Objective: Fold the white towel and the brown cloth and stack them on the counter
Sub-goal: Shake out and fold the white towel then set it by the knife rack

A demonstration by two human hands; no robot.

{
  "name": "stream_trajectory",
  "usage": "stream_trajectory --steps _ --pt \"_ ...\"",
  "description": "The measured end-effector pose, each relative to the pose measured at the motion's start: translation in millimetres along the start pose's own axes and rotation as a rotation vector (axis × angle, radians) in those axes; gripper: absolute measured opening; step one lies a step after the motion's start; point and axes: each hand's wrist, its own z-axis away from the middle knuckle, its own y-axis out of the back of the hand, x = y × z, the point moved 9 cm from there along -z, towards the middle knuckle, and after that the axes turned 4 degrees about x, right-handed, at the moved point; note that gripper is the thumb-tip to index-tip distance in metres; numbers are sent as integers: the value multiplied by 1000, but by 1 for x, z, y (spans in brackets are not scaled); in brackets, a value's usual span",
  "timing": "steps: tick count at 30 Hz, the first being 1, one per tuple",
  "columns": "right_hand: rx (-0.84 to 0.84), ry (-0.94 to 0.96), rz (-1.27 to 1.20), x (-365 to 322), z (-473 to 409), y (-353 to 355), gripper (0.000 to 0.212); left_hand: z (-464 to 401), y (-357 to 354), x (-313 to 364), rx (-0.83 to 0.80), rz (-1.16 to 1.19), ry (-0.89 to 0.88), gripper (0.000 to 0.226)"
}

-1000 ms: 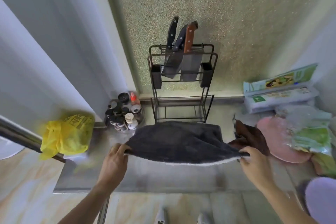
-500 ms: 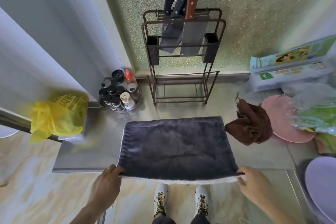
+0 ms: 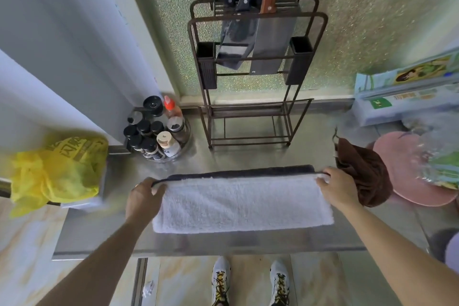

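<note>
The white towel [image 3: 242, 204] lies on the steel counter [image 3: 223, 243], folded in half with its white side up and a dark grey strip showing along the far edge. My left hand [image 3: 142, 197] pinches the far left corner of the folded layer. My right hand [image 3: 339, 191] pinches the far right corner. The brown cloth [image 3: 362, 171] sits crumpled on the counter just right of my right hand, partly hidden behind it.
A metal knife rack [image 3: 255, 69] with cleavers stands at the back wall. A tray of spice bottles [image 3: 156, 136] sits back left. A yellow plastic bag [image 3: 59, 169] hangs at left. A pink plate [image 3: 407, 169] and boxes [image 3: 407, 97] crowd the right.
The towel lay spread flat, grey side up, with my hands at its near corners. Both hands have carried the near edge over to the far edge, turning the white side up.
</note>
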Motion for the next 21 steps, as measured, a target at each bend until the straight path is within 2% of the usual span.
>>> stream_trajectory --steps 2,4,7,10,13,15,18,21 --pt "-39 -45 -21 -1 -17 -12 16 -19 -15 -5 -58 -3 67 30" --pt "-71 -86 -74 1 -31 -25 28 -31 -33 -10 -141 49 117 31" --pt "-104 -133 -218 4 -41 -37 13 -40 -53 -14 -234 172 167 24" --pt "-129 -161 -325 8 -45 -43 15 -45 -61 -15 -278 216 195 13" --pt "-158 -211 -378 15 -45 -46 10 -44 -67 -14 -345 240 230 17" --pt "-156 -236 -425 18 -46 -42 7 -46 -62 -15 -322 235 251 24" --pt "-144 -252 -476 19 -47 -30 6 -53 -46 -22 -176 224 272 35" --pt "-95 -251 -415 21 -54 -26 13 -57 -38 -21 -55 163 268 50"
